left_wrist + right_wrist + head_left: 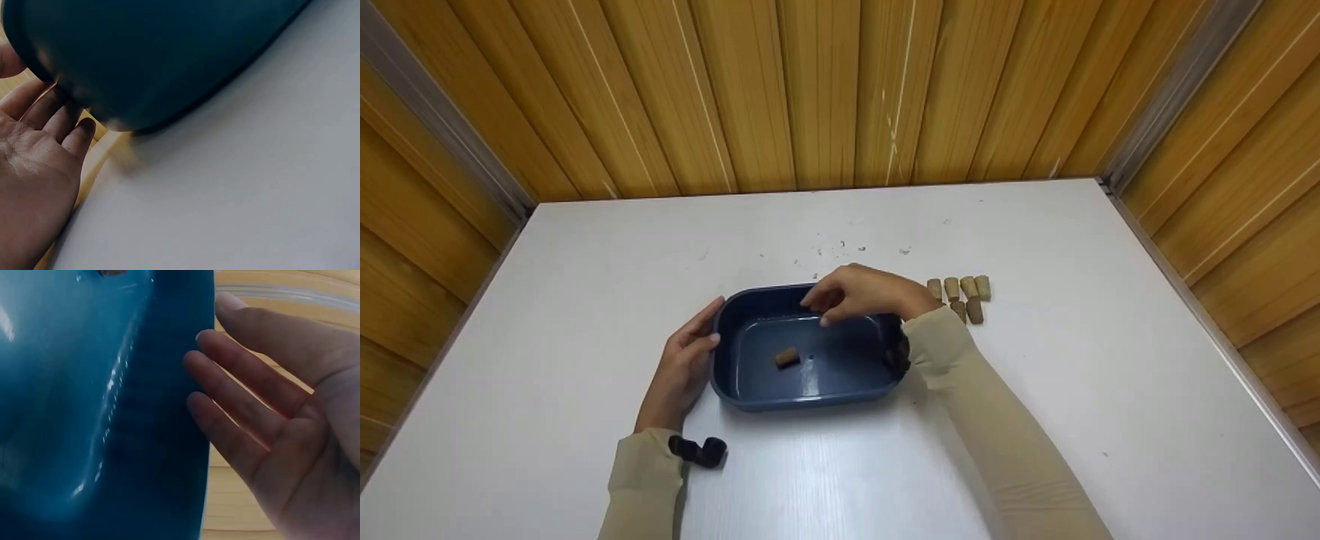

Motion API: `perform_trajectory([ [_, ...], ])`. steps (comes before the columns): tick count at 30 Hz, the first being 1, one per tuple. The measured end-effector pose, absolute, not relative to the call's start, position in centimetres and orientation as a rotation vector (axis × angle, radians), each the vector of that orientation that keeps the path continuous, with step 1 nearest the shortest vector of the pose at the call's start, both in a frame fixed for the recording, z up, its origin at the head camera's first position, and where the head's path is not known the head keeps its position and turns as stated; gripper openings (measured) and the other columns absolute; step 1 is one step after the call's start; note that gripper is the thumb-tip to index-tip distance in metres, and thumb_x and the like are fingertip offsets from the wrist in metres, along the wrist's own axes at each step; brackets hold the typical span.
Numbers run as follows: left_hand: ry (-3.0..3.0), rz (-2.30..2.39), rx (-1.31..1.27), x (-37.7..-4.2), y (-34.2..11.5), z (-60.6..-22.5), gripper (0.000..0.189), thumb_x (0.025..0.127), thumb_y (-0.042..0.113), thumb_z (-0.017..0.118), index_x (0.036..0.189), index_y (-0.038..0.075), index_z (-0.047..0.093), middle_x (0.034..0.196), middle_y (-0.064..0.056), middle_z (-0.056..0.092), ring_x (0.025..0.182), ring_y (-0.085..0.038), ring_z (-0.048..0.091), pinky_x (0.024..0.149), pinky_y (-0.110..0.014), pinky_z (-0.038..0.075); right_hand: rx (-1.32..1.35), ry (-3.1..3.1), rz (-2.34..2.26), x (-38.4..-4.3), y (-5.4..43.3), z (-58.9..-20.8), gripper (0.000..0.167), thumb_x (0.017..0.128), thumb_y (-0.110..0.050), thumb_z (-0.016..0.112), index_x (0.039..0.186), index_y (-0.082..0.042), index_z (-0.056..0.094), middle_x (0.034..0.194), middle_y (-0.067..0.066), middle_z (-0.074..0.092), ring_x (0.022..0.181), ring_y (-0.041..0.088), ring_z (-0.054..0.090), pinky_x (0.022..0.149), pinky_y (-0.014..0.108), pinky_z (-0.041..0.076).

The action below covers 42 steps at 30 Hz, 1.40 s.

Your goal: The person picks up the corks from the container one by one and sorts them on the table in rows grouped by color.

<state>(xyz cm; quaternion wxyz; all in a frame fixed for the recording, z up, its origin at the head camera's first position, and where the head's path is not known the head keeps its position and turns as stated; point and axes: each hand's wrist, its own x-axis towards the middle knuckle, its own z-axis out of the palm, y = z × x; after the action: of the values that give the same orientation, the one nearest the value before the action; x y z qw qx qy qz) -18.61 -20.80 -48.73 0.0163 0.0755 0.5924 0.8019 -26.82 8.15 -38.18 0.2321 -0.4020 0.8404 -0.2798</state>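
A dark blue rectangular basin (840, 367) with rounded corners stands on the white table, one brown cork (787, 357) lying on its floor. At its left end, my left hand (685, 367) rests against the outer wall, fingers extended along it and thumb at the rim. The left wrist view shows those fingertips against the basin (152, 62). My right hand (864, 292) is over the far rim with fingers loosely bent and nothing between them. In the right wrist view, the right hand's fingers (236, 391) are spread beside the basin rim; part of the cork (111, 271) shows at the top.
Right of the basin, several corks (969, 289) lie in two rows, pale ones behind darker ones, partly hidden by my right wrist. Yellow wood-look panels (825, 97) wall the table (585, 300) at the back and sides. Small dark marks dot the tabletop behind the basin.
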Motion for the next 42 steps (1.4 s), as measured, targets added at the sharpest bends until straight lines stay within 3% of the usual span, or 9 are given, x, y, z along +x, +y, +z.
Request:
perform_trajectory([
  [17,1.809,2.514,0.244,-18.5,-20.7,-48.5,0.059,0.089,-0.008,0.044,0.146,-0.009,0.028,0.155,-0.016,0.032,0.136,-0.001,0.039,0.113,-0.017,0.029,-1.048,2.171,-0.672,-26.7,4.3,-40.4,0.041,0.082,-0.006,0.073,0.123,-0.005,0.066,0.118,0.010,0.069,0.109,0.020,0.065,0.092,0.026,0.053],
  [26,1.847,2.484,0.240,-18.6,-20.8,-48.6,0.059,0.090,-0.007,0.044,0.147,-0.007,0.028,0.155,-0.016,0.030,0.133,0.001,0.041,0.111,-0.015,0.031,-0.977,2.211,-0.625,-26.4,3.3,-41.2,0.038,0.078,-0.013,0.077,0.116,-0.014,0.071,0.106,0.000,0.072,0.097,0.009,0.066,0.088,0.025,0.053],
  [33,1.846,2.485,0.221,-18.6,-20.8,-48.6,0.059,0.090,-0.007,0.045,0.146,-0.007,0.029,0.154,-0.014,0.034,0.133,0.001,0.042,0.111,-0.015,0.031,-0.972,2.228,-0.636,-26.2,3.2,-41.5,0.034,0.077,-0.011,0.078,0.111,-0.013,0.073,0.102,0.002,0.074,0.094,0.011,0.068,0.085,0.023,0.054],
  [42,1.823,2.496,0.208,-18.6,-20.8,-48.6,0.059,0.090,-0.008,0.044,0.146,-0.008,0.029,0.156,-0.018,0.026,0.135,0.000,0.040,0.112,-0.016,0.030,-1.045,2.257,-0.634,-26.4,3.8,-41.4,0.026,0.079,-0.010,0.076,0.104,-0.013,0.075,0.099,0.001,0.074,0.090,0.008,0.066,0.082,0.023,0.054],
])
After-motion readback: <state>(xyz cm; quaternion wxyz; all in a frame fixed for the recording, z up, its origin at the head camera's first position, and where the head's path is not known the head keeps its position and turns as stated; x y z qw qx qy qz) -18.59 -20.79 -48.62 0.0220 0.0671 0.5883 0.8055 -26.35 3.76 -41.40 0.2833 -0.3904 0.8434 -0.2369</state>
